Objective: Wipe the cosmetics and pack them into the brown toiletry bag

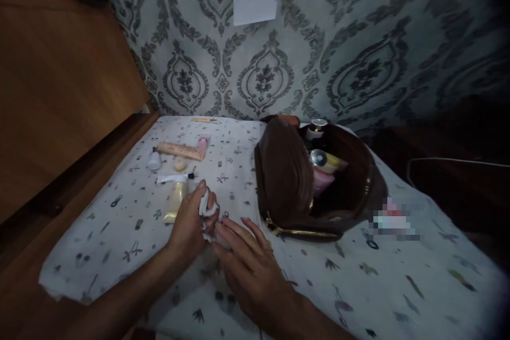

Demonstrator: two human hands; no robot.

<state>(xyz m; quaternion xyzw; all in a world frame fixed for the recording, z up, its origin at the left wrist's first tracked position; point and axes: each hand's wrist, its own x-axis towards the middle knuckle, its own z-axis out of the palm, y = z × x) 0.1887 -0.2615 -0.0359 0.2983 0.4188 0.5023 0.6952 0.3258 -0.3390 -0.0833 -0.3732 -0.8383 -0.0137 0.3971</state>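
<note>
My left hand (191, 223) is closed around a crumpled white wipe or tissue (207, 206), part of which sticks out between the fingers. Close beside it, my right hand (251, 260) has its fingers stretched out, their tips by the lower end of the white piece; whether they touch it I cannot tell. Just beyond my left hand lie a pale yellow tube (175, 202) and a white tube with a black cap (175, 178). To the right stands an unzipped brown bag (282, 170) holding a yellow tube (334, 162), a pink item (322, 180) and a silver-capped container (317, 128).
Farther back lie a long peach tube (181, 151), a small pink tube (203, 141), a small round jar (179, 164) and a small white bottle (154, 160). A wooden panel (67, 90) borders the left. Behind the patterned cloth (131, 223) rises a papered wall (215, 64).
</note>
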